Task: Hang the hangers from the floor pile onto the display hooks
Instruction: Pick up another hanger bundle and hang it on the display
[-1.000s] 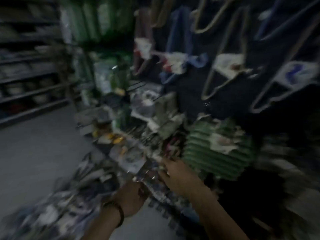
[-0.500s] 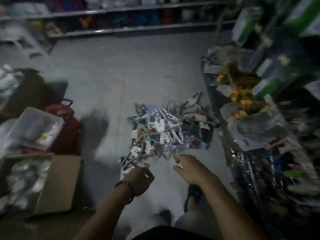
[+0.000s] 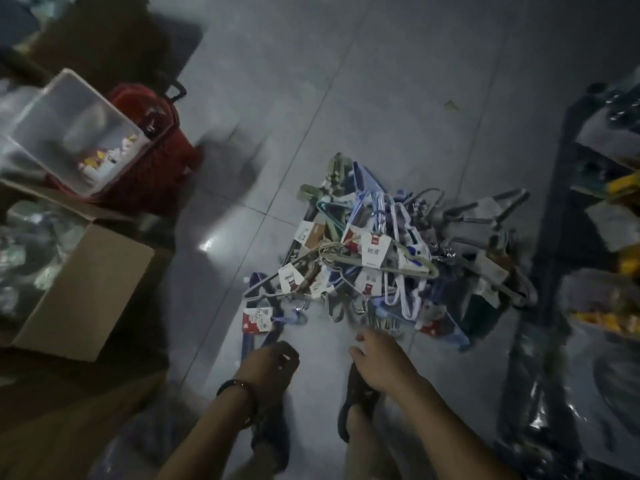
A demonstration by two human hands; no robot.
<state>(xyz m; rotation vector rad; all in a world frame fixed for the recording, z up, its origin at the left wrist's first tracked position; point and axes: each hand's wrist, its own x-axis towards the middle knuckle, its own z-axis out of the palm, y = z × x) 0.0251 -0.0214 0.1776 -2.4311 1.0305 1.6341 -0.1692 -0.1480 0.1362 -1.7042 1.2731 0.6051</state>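
Reaching for the hanger pile [image 3: 381, 258], right grip [image 3: 377, 355] released, left grip [image 3: 273, 362] curled; cannot tell round what. Next: teasing one free.

Pale grey tiles on the floor [image 3: 381, 81], faint grid lines crossing; the pile [image 3: 388, 258] is a jumble of blue, lavender, grey and sage green, a touch of teal; tags [image 3: 372, 252] white with red blocks; basket [image 3: 173, 150] deep red; box [image 3: 86, 289] plain brown; tub [image 3: 69, 123] milky clear; band [image 3: 239, 389] dark; packs [image 3: 606, 320] yellow on the right.
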